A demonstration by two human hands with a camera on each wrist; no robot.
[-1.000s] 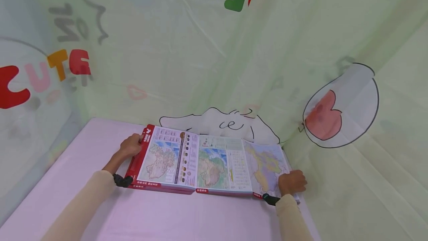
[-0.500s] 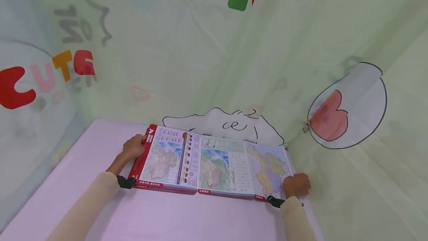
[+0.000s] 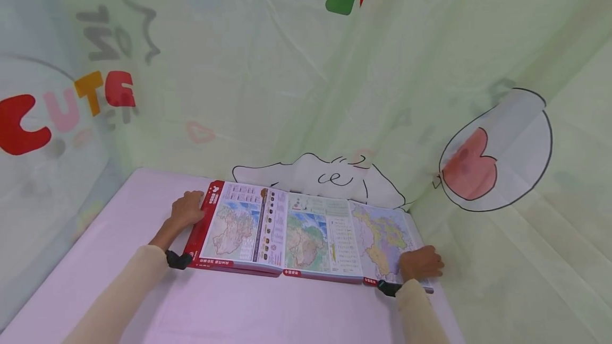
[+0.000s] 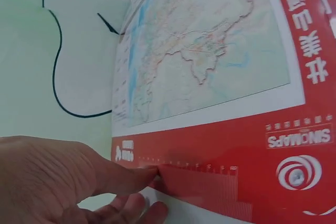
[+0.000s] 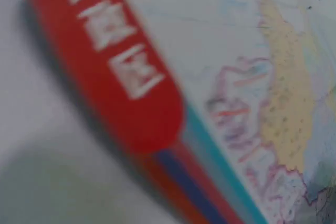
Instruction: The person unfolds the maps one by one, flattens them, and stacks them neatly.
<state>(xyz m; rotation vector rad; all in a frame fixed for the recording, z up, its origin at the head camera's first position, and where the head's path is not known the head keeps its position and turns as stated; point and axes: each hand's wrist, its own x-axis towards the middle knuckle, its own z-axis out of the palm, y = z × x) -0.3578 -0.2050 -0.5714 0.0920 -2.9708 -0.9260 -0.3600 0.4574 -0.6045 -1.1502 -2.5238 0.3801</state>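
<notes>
A fold-out map (image 3: 306, 243) lies spread on the pink-covered table, several printed panels side by side, with red labels along its near edge. At its red left edge, my left hand (image 3: 188, 209) pinches the border; the left wrist view shows the thumb (image 4: 131, 178) on top of the red strip and the other fingers below. My right hand (image 3: 422, 263) lies over the right edge of the map's last panel, fingers pointing right past it. No fingers show in the right wrist view, only the blurred map edge (image 5: 121, 72); I cannot tell whether the right hand grips the panel.
A pale green curtain (image 3: 268, 94) with printed letters and cartoon shapes hangs directly behind the map and along both sides. The pink table surface (image 3: 268, 312) stretches in front of the map. Black straps circle both wrists, below light sleeves (image 3: 119, 291).
The right hand's fingers have loosened and reach further right than half a second ago. The left hand has shifted slightly left at the red edge. The map stays spread.
</notes>
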